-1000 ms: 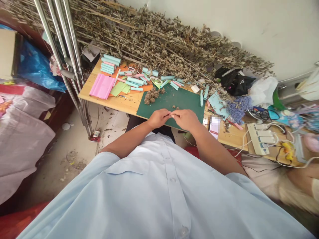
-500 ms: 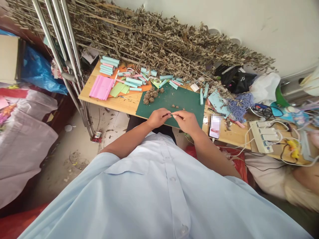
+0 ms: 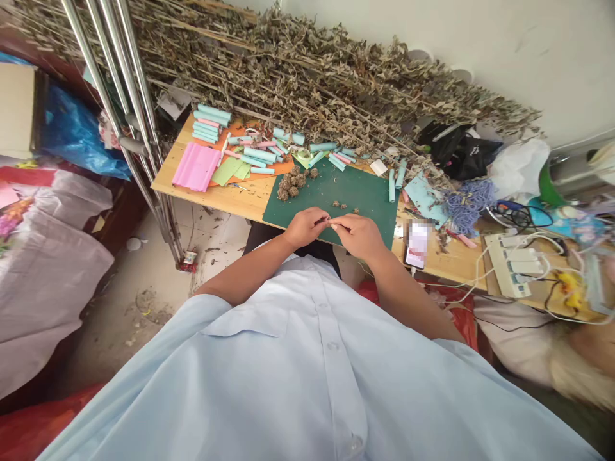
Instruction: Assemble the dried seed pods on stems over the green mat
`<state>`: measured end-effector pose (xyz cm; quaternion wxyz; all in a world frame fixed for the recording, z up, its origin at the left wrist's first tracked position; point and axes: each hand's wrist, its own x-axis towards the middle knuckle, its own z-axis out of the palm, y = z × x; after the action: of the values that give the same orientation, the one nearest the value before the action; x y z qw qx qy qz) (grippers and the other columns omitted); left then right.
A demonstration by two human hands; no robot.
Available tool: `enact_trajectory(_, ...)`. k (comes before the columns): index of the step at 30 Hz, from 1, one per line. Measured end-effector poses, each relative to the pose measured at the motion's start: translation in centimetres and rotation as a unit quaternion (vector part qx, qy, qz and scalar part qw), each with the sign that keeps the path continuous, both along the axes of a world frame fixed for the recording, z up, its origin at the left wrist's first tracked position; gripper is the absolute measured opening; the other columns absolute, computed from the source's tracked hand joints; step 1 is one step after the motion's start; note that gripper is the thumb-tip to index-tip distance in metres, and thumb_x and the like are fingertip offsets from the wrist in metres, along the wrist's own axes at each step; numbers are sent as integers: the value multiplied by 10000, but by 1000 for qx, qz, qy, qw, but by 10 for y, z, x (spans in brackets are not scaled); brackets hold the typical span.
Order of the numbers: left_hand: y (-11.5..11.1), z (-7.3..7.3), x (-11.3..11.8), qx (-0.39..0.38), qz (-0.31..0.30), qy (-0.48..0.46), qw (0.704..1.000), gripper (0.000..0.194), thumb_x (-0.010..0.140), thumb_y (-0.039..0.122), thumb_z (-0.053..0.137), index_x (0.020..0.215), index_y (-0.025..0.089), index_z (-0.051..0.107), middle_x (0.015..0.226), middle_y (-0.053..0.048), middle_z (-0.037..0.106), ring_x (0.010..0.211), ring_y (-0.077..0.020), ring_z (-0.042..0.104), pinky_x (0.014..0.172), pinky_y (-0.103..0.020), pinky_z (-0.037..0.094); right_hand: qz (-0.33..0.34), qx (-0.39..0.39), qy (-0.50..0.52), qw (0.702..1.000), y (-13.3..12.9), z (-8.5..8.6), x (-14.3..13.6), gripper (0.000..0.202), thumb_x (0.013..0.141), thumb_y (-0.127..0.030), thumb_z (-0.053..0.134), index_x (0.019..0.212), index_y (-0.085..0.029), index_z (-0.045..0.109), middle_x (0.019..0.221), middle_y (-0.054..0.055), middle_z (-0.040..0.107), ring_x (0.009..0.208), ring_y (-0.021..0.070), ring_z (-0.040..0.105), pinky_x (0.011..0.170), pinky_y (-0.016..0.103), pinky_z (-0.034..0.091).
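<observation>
My left hand [image 3: 307, 227] and my right hand [image 3: 358, 232] meet fingertip to fingertip above the front edge of a dark green mat [image 3: 331, 186]. Both are closed in a pinch, and what sits between the fingers is too small to make out. Just behind my left hand lies a heap of brown, crumbly dried balls [image 3: 292, 184]. A few smaller brown bits [image 3: 343, 205] rest on the mat beyond my fingertips.
Dried leafy stalks [image 3: 307, 83] cover the back of the table. Rolled blue paper [image 3: 259, 155] and pink folded paper [image 3: 196, 168] lie at left. A phone [image 3: 417, 244], purple cord [image 3: 466, 205] and a power strip [image 3: 513, 264] are at right. Metal poles [image 3: 132, 121] stand at left.
My fingers have shifted slightly at the pinch, while both hands stay in nearly the same place. The view has turned a little, so objects at the right appear slightly farther right.
</observation>
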<state>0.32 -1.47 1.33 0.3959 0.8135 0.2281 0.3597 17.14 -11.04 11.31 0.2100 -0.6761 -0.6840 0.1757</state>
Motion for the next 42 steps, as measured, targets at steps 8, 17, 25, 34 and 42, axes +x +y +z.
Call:
enact_trajectory(8, 1, -3, 1, -5, 0, -19, 1000, 198, 1027, 332, 613, 973, 185, 734, 891, -71, 720, 886, -194, 660, 826, -306, 496, 11, 7, 31, 999, 1, -5, 3, 245, 994, -271, 599, 1086, -286, 826, 1119, 32, 819, 1031, 245, 758, 961, 389, 580)
enact_trajectory(17, 0, -5, 3, -2, 7, -38, 999, 189, 1012, 313, 616, 945, 187, 739, 882, -68, 722, 861, -188, 652, 801, -302, 488, -26, -54, -48, 997, 5, 9, -13, 275, 1006, -266, 547, 1078, -257, 812, 1116, 54, 819, 1021, 263, 741, 894, 371, 543)
enact_trajectory(25, 1, -8, 3, -4, 13, -36, 999, 170, 994, 285, 621, 947, 189, 753, 925, -75, 746, 890, -190, 672, 811, -303, 509, -30, -142, -193, 970, 13, 34, -35, 342, 1040, -263, 463, 1034, -225, 803, 1070, 102, 814, 985, 280, 731, 800, 349, 481)
enact_trajectory(34, 0, -10, 3, -7, 11, -30, 999, 207, 1011, 336, 624, 965, 186, 759, 911, -78, 742, 889, -189, 676, 819, -307, 522, -5, -188, -218, 958, 26, 44, -30, 346, 1030, -270, 467, 1076, -251, 810, 1112, 101, 808, 1030, 280, 726, 862, 355, 498)
enact_trajectory(42, 2, -7, 1, 10, -7, -47, 999, 341, 1057, 454, 567, 1018, 191, 780, 910, -91, 738, 892, -197, 677, 822, -316, 527, -1, -189, -196, 962, 32, 44, -27, 333, 998, -267, 496, 1066, -252, 822, 1132, 95, 810, 1042, 278, 723, 836, 337, 490)
